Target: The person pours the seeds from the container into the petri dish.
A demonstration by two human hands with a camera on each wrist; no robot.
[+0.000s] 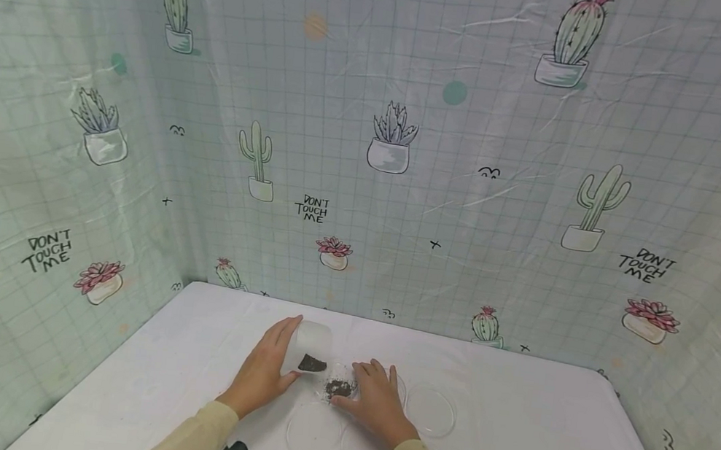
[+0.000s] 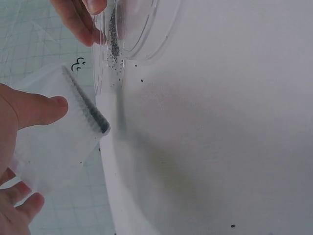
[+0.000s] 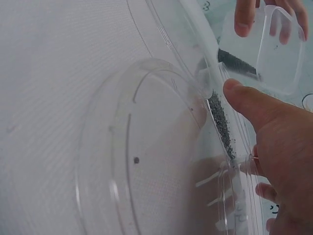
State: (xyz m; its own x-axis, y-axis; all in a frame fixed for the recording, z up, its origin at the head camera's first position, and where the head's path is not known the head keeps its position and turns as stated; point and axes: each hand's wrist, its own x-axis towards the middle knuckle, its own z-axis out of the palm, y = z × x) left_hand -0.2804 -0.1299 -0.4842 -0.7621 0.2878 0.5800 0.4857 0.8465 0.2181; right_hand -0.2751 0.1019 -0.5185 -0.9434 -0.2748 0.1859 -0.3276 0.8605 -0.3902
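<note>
My left hand [image 1: 264, 372] grips a translucent plastic tub [image 1: 313, 336] by its sides and tilts it. Dark granules [image 1: 313, 364] have gathered along the tub's lower wall, toward the right hand. Just to the right, my right hand [image 1: 378, 401] holds a clear round dish [image 1: 349, 374] by its edge, thumb at the rim. A pile of dark granules [image 3: 222, 125] lies inside this dish. The tub's lower edge is close to the dish in the head view. Part of the dish is hidden behind the right hand.
More clear round dishes or lids lie around the hands: one to the right [image 1: 433, 411], one in front [image 1: 314, 433], others partly under the right arm. A few stray granules [image 2: 233, 225] dot the white table [image 1: 510, 431]. Cactus-print curtains [image 1: 346, 106] surround its back and sides.
</note>
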